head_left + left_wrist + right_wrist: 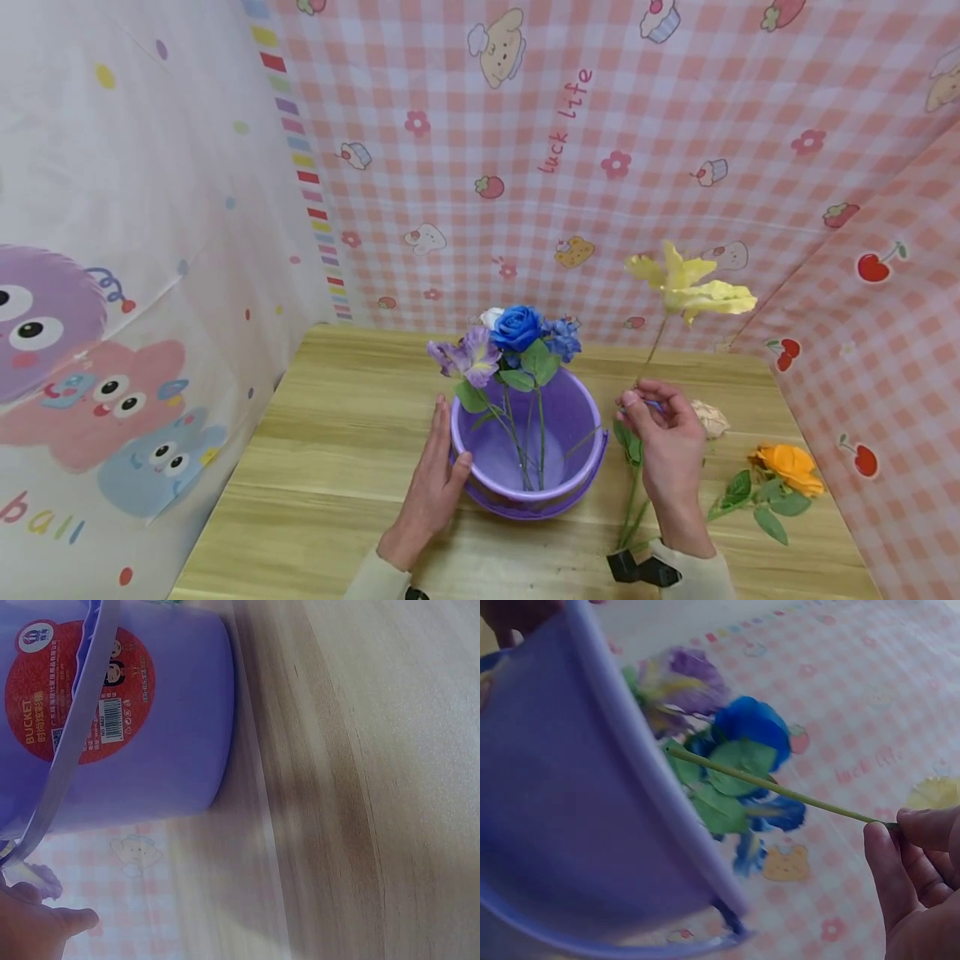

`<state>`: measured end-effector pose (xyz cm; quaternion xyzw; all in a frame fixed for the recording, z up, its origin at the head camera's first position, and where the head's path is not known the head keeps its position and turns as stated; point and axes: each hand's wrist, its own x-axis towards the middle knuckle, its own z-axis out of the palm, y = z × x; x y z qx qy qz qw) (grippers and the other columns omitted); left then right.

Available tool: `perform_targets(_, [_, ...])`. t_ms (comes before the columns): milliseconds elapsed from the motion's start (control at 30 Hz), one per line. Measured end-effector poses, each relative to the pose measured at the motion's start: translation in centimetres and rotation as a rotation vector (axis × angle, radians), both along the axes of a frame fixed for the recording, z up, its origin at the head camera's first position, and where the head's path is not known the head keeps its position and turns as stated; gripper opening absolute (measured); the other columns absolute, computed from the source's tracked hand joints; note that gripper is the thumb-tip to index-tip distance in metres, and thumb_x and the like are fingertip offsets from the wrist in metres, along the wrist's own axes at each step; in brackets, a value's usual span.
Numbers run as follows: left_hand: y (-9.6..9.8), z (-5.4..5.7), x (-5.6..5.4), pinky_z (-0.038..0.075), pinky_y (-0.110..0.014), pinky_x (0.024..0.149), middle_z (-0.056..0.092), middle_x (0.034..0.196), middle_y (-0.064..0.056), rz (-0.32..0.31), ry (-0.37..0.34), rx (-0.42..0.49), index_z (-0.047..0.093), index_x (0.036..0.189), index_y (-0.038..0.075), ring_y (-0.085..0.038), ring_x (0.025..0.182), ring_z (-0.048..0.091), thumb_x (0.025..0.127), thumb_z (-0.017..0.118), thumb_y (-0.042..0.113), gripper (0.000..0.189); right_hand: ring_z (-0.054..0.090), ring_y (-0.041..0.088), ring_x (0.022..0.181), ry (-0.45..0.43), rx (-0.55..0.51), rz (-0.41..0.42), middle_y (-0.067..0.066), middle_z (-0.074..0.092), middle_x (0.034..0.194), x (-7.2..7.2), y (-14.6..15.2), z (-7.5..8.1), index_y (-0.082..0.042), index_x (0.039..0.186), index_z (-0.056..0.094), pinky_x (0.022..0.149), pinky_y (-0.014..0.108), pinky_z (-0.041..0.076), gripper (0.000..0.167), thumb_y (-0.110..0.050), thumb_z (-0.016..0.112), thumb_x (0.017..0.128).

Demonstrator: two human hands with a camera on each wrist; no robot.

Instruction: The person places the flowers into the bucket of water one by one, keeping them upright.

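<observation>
A purple bucket stands on the table, holding a blue rose, a purple flower, a smaller blue flower and a partly hidden white one. My left hand rests against the bucket's left side, fingers extended and thumb near the rim. To the right of the bucket, my right hand pinches the stem of a yellow flower between thumb and fingers. In the right wrist view, the lower end of that stem points over the bucket's rim.
On the wooden table, an orange rose lies at the right. Behind my right hand is a pale beige flower; leafy green stems lie beside it. A pink checked cloth hangs at the back.
</observation>
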<state>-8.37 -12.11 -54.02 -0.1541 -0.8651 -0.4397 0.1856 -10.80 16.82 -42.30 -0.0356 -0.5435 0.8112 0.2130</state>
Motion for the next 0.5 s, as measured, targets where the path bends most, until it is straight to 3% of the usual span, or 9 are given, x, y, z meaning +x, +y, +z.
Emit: perform_targets(500, [0.0, 0.3, 0.1, 0.022, -0.054, 0.123, 0.012, 0.172, -0.017, 0.004, -0.021, -0.002, 0.013, 0.166, 0.006, -0.03, 0.157, 0.014, 0.107, 0.049, 0.027, 0.073, 0.073, 0.013, 0.08, -0.121, 0.218, 0.114, 0.004, 0.07, 0.092, 0.6, -3.0, -2.1, 0.018, 0.113, 0.06, 0.074, 0.029, 0.065, 0.025, 0.012, 0.071, 0.091])
